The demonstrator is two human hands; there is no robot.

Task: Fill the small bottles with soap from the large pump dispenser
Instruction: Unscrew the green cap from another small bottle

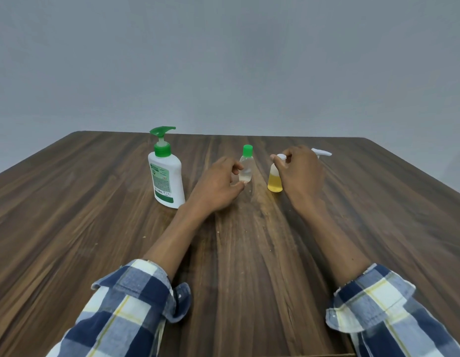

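Left hand (218, 184) fingers pinch the near-empty clear bottle (246, 167); at its 3 o'clock, right hand (299, 171) fingers hold the half-full yellow bottle's (274, 180) cap.

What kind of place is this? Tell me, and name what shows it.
Probably a plain indoor room set up as a tabletop work area; which room is unclear. A dark wood-grain table stands against a bare grey wall, holding only a pump dispenser and small bottles.

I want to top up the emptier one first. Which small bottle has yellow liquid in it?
The small bottle with the white cap, under the right hand. The green-capped bottle by the left hand looks clear.
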